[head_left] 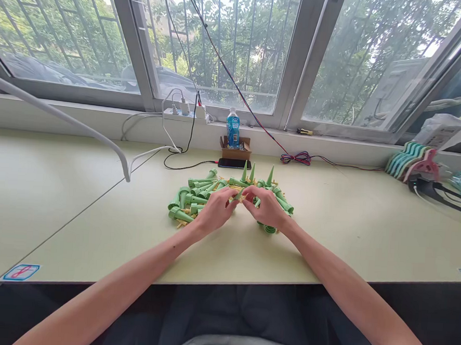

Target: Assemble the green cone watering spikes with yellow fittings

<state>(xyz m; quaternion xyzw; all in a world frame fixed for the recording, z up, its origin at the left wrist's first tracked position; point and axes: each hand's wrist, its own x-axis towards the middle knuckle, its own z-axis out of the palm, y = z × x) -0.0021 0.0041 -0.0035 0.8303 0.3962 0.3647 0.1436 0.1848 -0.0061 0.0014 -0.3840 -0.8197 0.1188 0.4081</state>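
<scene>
Pictured: a pale yellow-green counter (368, 222), crossed by a dark seam at left. Heaped near the middle, green cones (181, 215), many on their sides, with three pointing upright along the far side and small yellow pieces (182, 223) among them. Just beyond the heap, a dark phone (234, 164) lying flat beside a looping black cable (176, 168), with a small cardboard box (235, 153) close behind. Farther right along the back, a coiled red-and-dark cable (301, 157). At far right, a row of teal and pink hangers (409, 160) near a black strapped object (428, 189). Along the front edge, at left, a blue-bordered sticker (21, 272) with a red mark.
</scene>
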